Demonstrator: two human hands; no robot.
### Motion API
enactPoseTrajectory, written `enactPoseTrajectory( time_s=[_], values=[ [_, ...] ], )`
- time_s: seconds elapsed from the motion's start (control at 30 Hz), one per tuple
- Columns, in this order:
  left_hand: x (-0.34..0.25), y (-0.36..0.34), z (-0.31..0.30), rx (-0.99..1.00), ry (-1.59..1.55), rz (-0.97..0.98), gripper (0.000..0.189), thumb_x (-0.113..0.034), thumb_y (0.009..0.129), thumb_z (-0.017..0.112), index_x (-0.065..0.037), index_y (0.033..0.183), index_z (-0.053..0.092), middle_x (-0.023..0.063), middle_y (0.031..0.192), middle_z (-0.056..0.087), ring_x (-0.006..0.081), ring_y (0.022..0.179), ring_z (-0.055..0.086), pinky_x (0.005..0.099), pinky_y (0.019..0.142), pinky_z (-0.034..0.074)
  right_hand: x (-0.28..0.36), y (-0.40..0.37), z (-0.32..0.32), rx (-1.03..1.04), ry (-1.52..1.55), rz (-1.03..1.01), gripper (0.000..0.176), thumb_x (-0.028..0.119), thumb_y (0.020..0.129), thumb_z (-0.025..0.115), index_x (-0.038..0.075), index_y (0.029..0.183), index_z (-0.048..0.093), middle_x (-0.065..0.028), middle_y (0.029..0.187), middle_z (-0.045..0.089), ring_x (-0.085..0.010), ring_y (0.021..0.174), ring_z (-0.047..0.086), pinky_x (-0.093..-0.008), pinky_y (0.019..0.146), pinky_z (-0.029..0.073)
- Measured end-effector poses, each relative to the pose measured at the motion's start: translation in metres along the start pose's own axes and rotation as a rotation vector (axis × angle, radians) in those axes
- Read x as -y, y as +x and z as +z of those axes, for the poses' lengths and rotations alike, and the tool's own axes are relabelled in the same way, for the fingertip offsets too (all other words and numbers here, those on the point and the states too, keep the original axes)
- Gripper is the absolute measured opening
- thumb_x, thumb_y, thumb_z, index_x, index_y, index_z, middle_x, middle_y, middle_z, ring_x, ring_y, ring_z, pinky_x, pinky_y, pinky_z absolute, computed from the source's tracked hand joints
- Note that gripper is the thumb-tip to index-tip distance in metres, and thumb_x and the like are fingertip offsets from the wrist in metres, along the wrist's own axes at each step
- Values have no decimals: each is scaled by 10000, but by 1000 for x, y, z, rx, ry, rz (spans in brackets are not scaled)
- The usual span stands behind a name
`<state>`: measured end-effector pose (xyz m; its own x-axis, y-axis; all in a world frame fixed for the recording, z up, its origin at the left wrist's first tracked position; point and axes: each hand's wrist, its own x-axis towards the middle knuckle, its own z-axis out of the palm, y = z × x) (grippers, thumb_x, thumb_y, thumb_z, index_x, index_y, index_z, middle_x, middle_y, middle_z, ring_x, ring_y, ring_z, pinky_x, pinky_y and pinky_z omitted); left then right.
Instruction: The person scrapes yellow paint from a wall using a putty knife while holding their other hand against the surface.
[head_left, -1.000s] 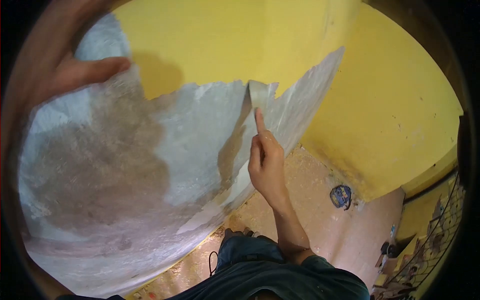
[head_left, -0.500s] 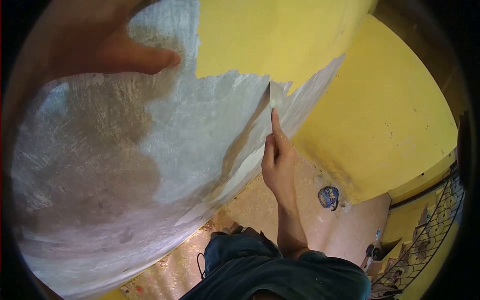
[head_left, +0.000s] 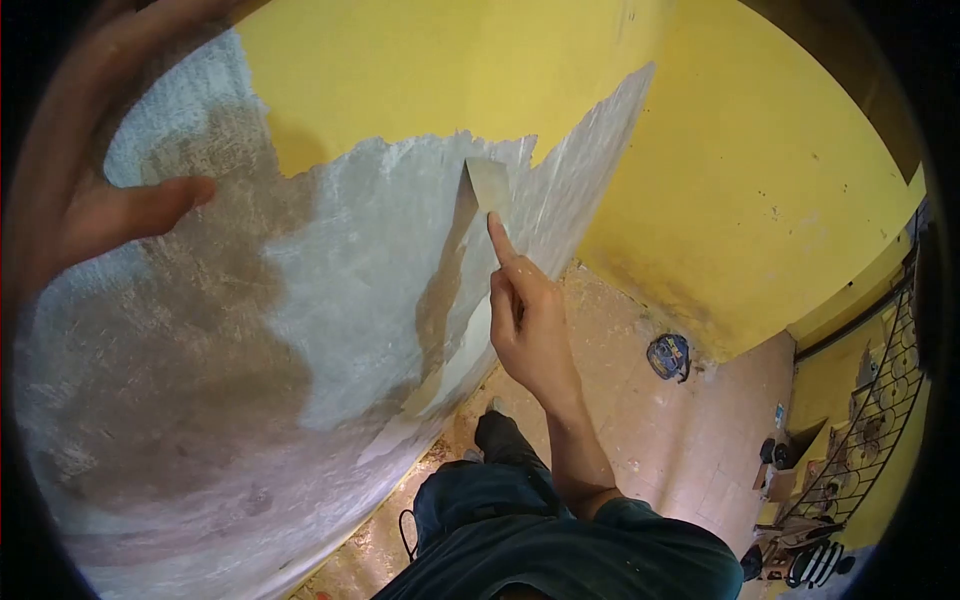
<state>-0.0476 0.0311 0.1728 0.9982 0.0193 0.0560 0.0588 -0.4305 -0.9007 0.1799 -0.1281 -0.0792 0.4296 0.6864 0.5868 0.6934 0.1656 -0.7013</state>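
Note:
My right hand (head_left: pixel 530 315) grips a putty knife (head_left: pixel 488 184), its index finger stretched along the blade. The wide metal blade lies at the wall, just below the ragged edge of the yellow paint (head_left: pixel 430 70). Below that edge the wall is bare grey plaster (head_left: pixel 350 270) with scratches and pale streaks. Close to the camera at the upper left, my left hand (head_left: pixel 120 180) has its thumb and fingers spread apart in front of the wall. Part of it is cut off by the frame's edge.
A second yellow wall (head_left: pixel 750 190) meets this one at a corner on the right. On the tiled floor (head_left: pixel 690 450) lies a blue patterned bag (head_left: pixel 668 357). A black metal grille (head_left: pixel 870 430), a cardboard box (head_left: pixel 800 460) and shoes (head_left: pixel 815 565) are at the lower right.
The putty knife and my right hand have shifted left and slightly down from the paint edge. My left hand appears farther left and lower. The view has moved, and a leg now shows below.

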Motion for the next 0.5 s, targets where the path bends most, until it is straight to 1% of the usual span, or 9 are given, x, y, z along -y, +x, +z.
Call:
enactPoseTrajectory(
  time_s=[0.07,0.1,0.13,0.3,0.37,0.4,0.43,0.47,0.5],
  values=[
    [-16,15,-20,7,-9,1,952,-847,859,547,-217,1567,459,122,1689,311,317,1585,234,608,1289,157,3,3,-1,-6,24,4,709,-93,921,538,87,1599,432,-171,759,522,-290,675,547,-393,684,477],
    [10,-14,15,11,-6,4,952,-847,858,546,-218,1567,459,122,1689,311,317,1585,234,607,1289,157,4,9,-2,-21,7,-7,708,-88,922,540,89,1599,431,-175,761,526,-303,677,554,-399,687,480],
    [2,9,-5,14,0,9,952,-848,858,546,-218,1567,459,121,1689,312,316,1585,235,607,1290,158,6,12,-1,-40,-9,-18,708,-84,923,542,91,1600,431,-179,762,531,-316,678,560,-406,690,483],
    [38,-68,58,13,1,-10,954,-851,855,543,-220,1566,462,118,1689,314,315,1585,237,605,1291,159,-1,1,5,-31,-33,-10,701,-79,923,543,84,1596,434,-183,761,532,-331,677,568,-422,680,485],
    [0,10,-8,14,5,-4,954,-852,854,542,-221,1566,463,117,1689,315,315,1585,238,604,1292,160,1,12,4,-66,-35,-25,702,-79,924,544,84,1597,432,-183,758,529,-330,674,567,-425,677,486],
    [36,-47,41,13,9,3,954,-852,854,541,-221,1566,463,116,1689,316,314,1585,238,604,1292,160,6,19,1,-68,-53,-15,707,-82,920,543,83,1598,430,-181,758,525,-330,674,567,-425,677,486],
    [30,-50,32,12,15,7,955,-853,854,541,-222,1566,463,115,1689,317,314,1585,239,603,1292,161,9,24,0,-71,-71,-9,713,-84,916,543,82,1599,427,-180,757,522,-330,674,567,-426,677,486],
    [-17,46,-46,11,22,10,955,-853,853,540,-222,1566,464,115,1689,317,314,1585,239,603,1293,161,7,18,2,-78,-65,-8,713,-84,916,543,82,1599,427,-180,757,522,-330,674,567,-426,677,486],
    [-28,63,-63,10,30,10,955,-854,853,540,-223,1566,464,114,1689,318,314,1585,240,602,1293,161,3,5,5,-61,-54,-24,717,-85,914,541,81,1601,423,-180,756,521,-329,675,566,-426,675,485]
  ],
)
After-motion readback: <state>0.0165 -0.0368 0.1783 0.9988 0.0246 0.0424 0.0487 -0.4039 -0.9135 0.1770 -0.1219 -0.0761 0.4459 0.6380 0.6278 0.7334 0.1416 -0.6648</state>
